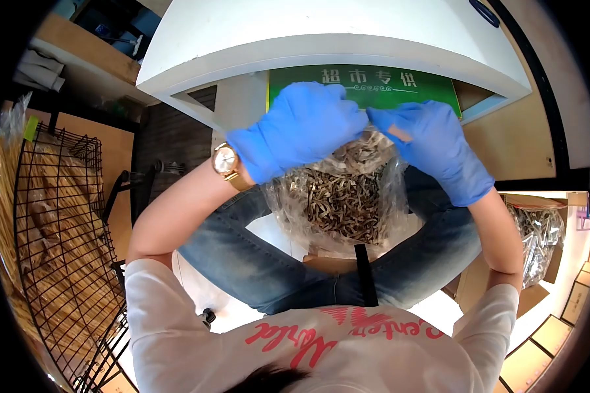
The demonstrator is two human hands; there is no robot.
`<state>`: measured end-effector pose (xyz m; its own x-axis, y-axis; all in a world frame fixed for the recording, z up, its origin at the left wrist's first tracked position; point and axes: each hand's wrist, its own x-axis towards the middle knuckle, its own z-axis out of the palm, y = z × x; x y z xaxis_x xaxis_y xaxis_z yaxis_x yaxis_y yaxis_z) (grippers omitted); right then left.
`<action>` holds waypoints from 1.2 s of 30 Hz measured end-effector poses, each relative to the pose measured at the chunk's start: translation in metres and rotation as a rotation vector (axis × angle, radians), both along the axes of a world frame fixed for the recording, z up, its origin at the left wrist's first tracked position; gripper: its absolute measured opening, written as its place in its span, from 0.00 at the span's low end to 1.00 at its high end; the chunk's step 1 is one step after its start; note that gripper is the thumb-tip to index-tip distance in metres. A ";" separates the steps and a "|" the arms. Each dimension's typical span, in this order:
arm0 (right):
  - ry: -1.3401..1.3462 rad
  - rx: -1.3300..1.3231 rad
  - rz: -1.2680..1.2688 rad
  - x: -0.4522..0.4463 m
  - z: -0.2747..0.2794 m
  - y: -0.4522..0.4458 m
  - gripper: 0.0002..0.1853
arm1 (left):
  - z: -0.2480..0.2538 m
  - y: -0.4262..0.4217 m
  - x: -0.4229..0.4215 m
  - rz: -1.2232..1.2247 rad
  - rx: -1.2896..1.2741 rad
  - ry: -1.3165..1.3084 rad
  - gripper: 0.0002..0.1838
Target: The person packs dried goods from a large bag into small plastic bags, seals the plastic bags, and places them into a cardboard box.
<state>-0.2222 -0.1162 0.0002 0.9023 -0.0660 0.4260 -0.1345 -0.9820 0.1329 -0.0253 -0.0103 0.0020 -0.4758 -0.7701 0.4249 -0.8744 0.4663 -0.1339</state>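
Both of my hands wear blue gloves and meet above a clear plastic bag (393, 190) between my knees. Dark brown, dried strips (341, 206) fill the bag; I cannot tell their exact kind. My left hand (301, 128), with a gold watch (225, 159) at its wrist, is closed in a fist at the bag's gathered top. Beside it, my right hand (436, 147) is closed too, its fingers pinched at the same gathered plastic. A small tan patch shows on the right glove. The fingers partly hide the bag's mouth.
A white table (321, 49) stands in front, with a green box (446, 95) bearing white lettering under its edge. At left, a black wire basket (62, 190) holds long yellowish sticks in plastic. An open carton (537, 295) with clear plastic packs is at right.
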 end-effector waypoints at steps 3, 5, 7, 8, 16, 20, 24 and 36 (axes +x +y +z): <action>-0.023 0.046 0.014 -0.009 0.000 -0.008 0.13 | 0.006 0.011 0.010 0.123 0.022 -0.124 0.11; -0.024 0.047 0.010 -0.016 0.002 -0.011 0.12 | 0.003 0.010 0.023 0.114 0.050 -0.050 0.11; 0.056 0.148 -0.054 -0.024 0.005 -0.022 0.11 | 0.001 0.009 0.036 0.103 0.065 0.021 0.11; 0.055 0.144 -0.057 -0.028 0.006 -0.025 0.11 | 0.000 0.009 0.042 0.077 0.025 0.014 0.12; 0.053 0.550 -0.026 -0.058 0.005 -0.030 0.12 | 0.004 0.030 0.055 0.233 0.186 -0.096 0.11; 0.029 0.667 -0.037 -0.075 0.006 -0.028 0.16 | -0.012 0.037 0.052 0.106 0.193 -0.044 0.10; -0.002 0.793 -0.093 -0.088 0.001 -0.011 0.14 | -0.010 0.046 0.045 0.035 0.177 -0.037 0.12; -0.217 0.427 -0.182 -0.065 -0.060 0.067 0.06 | -0.005 0.058 -0.009 -0.071 0.201 0.075 0.11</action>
<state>-0.2872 -0.0489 -0.0596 0.7537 -0.4226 0.5034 -0.2882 -0.9008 -0.3247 -0.0339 0.0474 -0.0028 -0.5047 -0.8085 0.3028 -0.8424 0.5379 0.0322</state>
